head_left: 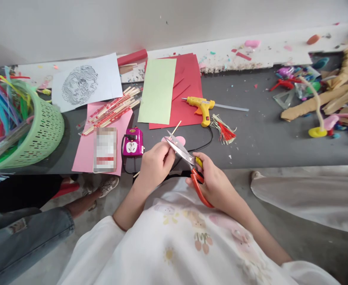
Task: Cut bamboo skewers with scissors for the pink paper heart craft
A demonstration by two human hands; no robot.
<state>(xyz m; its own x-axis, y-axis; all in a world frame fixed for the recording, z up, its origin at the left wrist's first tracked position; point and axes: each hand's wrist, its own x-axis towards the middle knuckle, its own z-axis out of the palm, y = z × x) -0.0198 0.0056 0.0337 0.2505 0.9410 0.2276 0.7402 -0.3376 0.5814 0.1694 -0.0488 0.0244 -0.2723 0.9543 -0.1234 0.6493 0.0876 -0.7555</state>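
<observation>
Scissors (191, 159): blades parted, gripped in right hand (215, 178), nearer the wearer than the glue gun (203, 106). Pink piece (181, 140): left of glue gun, apparently pinched with thin stick (177, 126) by left hand (156, 164); edge rounded, cutting seemingly unfinished.

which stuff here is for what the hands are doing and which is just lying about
In use:
- scissors, in the right hand
- pink piece and stick, at the left hand
- perhaps packed sticks and glue gun

Seemingly just lying about:
- drawing
- basket
- green sheet
- tassel
</observation>
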